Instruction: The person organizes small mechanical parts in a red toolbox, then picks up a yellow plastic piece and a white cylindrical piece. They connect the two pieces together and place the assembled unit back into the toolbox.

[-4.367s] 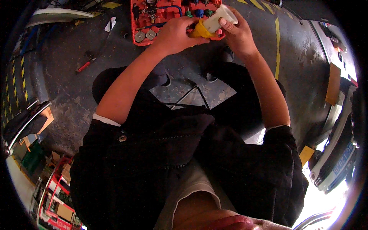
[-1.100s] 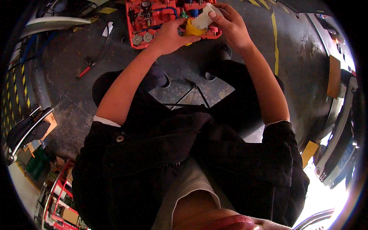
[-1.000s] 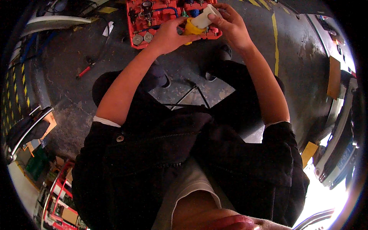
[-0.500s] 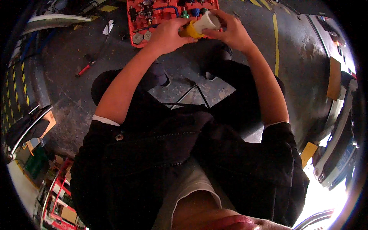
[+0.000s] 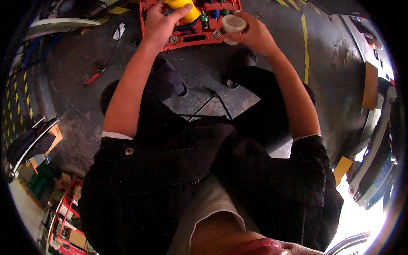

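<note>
The red tool case (image 5: pixel 193 37) lies open on the dark floor straight ahead of the person, at the top of the view, its long side running left to right, so both hands reach forward and away from the body to get at it. The left hand (image 5: pixel 159 23) is over the left half of the case, fingers curled tight around a yellow cylindrical part (image 5: pixel 183 8) whose upper end runs out of the picture; the thumb presses its near side, and the part sits just above or against the case, though I cannot tell which. Just right of it, small blue and green fittings (image 5: pixel 212 13) stand in their slots along the case. The right hand (image 5: pixel 255 36) hovers at the right end of the case and pinches a short pale translucent cup (image 5: pixel 233 23) between thumb and fingertips, its open mouth turned up toward the camera. The two held things are near each other but apart, yellow part to the left, cup to the right. Off to the far left a red-handled tool (image 5: pixel 94 77) lies on the floor, well apart from both hands
</note>
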Motion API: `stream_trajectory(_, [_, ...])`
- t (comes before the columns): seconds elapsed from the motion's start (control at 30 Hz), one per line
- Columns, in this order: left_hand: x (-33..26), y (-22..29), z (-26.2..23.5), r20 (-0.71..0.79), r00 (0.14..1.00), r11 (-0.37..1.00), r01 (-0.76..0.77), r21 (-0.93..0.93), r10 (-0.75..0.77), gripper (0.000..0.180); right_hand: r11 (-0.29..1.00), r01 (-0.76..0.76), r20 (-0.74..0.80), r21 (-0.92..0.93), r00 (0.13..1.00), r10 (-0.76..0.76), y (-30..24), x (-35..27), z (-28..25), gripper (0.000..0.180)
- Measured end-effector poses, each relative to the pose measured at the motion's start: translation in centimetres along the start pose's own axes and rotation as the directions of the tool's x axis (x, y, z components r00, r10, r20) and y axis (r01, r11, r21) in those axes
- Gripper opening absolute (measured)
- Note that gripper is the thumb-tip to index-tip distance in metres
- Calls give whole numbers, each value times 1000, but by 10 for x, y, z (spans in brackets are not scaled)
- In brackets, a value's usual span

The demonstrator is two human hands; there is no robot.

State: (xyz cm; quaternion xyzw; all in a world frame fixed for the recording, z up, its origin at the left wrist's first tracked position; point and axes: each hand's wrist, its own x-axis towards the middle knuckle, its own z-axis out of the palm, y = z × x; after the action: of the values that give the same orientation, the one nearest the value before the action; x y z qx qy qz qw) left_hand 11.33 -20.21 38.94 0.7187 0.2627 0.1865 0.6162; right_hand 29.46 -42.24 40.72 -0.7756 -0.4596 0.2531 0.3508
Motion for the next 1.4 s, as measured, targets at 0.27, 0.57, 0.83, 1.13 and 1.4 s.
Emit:
stream_trajectory(0.27, [-13, 21, 16, 46, 982, 965, 189, -182, -183, 42, 977, 14, -38, 214, 999, -6, 18, 7, 19, 68])
stream_trajectory(0.57, [-22, 8, 38, 125, 992, 984, 51, -170, -29, 49, 986, -78, 193, 144, 980, 50, 2, -4, 35, 67])
stream_trajectory(0.83, [-29, 1, 51, 119, 978, 979, -153, -133, 169, 50, 948, -124, 105, 294, 990, 97, -2, -7, 50, 63])
stream_trajectory(1.13, [-5, 3, 9, 89, 980, 979, 165, 117, -176, 59, 996, -70, -148, 55, 986, 78, -8, -4, 34, 61])
stream_trajectory(1.4, [-18, -24, 41, -72, 981, 984, 176, -24, -177, 29, 986, -105, 61, -126, 992, 113, -14, -14, 45, 60])
